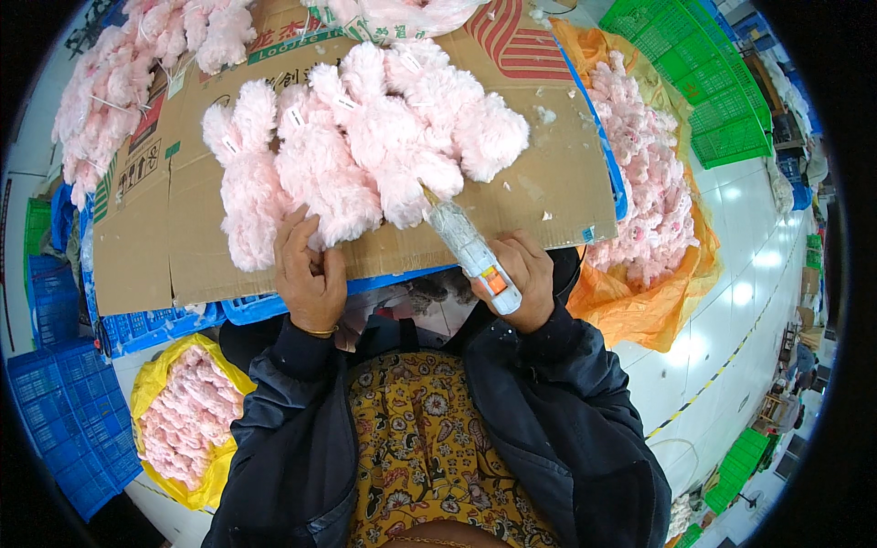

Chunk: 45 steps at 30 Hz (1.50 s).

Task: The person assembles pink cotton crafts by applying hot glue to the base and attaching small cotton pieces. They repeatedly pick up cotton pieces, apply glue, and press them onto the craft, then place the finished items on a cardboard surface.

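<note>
A row of fluffy pink plush bunnies (401, 144) with long ears and small white labels lies on a cardboard sheet (438, 257). In my right hand (527, 277) is a gun-shaped tool, apparently a hot glue gun (469, 246), its front wrapped in clear film. Its brass-coloured tip points at the lower part of the middle bunny; whether it touches the fur cannot be seen. My left hand (308, 281) rests at the cardboard's front edge, thumb and fingers apart. Its fingertips are against the lower ends of the two leftmost bunnies, partly hidden by fur.
Blue plastic crates (253, 308) support the cardboard. More pink plush pieces (103, 103) pile up at far left, beside a clear bag (404, 17) at the back. An orange sack (616, 315) and a yellow sack (229, 472) hold pink plush. Green crates (726, 89) stand at right.
</note>
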Available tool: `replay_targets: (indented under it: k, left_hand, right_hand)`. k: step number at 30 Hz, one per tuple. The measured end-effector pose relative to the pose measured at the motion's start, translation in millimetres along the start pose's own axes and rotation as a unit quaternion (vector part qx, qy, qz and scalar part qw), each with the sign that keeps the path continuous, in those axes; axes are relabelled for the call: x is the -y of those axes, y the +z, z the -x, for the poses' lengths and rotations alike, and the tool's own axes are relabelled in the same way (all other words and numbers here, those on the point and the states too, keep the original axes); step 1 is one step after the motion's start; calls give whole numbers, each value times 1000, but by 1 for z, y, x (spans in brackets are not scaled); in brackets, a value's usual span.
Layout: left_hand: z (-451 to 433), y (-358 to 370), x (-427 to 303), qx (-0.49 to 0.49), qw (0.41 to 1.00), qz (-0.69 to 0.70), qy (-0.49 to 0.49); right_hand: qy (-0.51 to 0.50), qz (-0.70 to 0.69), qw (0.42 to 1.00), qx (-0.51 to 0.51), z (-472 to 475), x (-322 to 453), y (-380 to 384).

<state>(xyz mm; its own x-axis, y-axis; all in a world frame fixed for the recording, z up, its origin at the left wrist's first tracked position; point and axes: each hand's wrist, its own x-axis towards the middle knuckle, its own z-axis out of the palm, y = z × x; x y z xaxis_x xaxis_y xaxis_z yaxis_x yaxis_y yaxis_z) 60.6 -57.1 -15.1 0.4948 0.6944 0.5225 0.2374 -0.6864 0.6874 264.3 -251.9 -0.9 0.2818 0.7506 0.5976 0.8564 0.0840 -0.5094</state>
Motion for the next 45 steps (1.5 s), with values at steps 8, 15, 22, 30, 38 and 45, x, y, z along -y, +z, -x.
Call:
replay_targets:
  k: [8,15,22,30,38,45]
  left_hand:
    - [-5,2,3,-20,997,-45,66]
    - [3,2,8,-11,1000,-13,25]
    - [6,4,14,-29,999,-13,32]
    - [7,2,13,-10,999,-19,33]
    - [4,6,14,-39,998,-17,51]
    - [6,5,18,-37,997,-30,55]
  right_hand:
    - [-18,-8,1000,-12,-1,0,-10]
    - [58,28,994,-94,-2,-9,-35]
    - [123,38,989,-68,3,-34,-48]
    - [104,15,992,-68,2,-44,-44]
    - [93,19,994,-59,-1,-44,-43]
    - [123,10,991,-59,-2,-39,-43]
